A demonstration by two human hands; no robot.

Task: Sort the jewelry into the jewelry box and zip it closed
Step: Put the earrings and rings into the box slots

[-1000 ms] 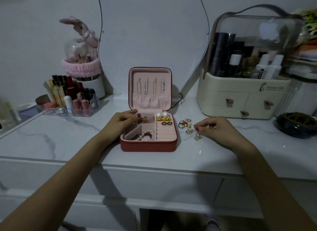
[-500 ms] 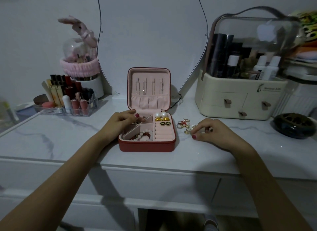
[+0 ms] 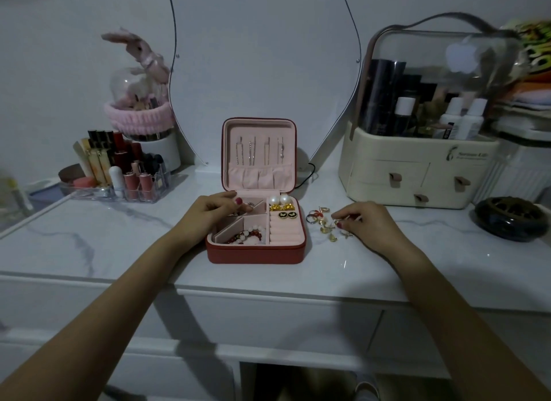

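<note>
Jewelry box open on counter, between hands, lid upright. Left hand over box's far-left compartment, fingers curled, tips down inside; whether pinching a piece, cannot tell. Right hand on counter just right of box, fingertips pinching small gold piece at edge of loose jewelry pile. Pile lies between right hand and box. Risks, judged: tiny pieces tangled, lifting one may drag neighbour across slick marble; weak pinch may drop piece short of box; sorting unfinished, zip not yet due
</note>
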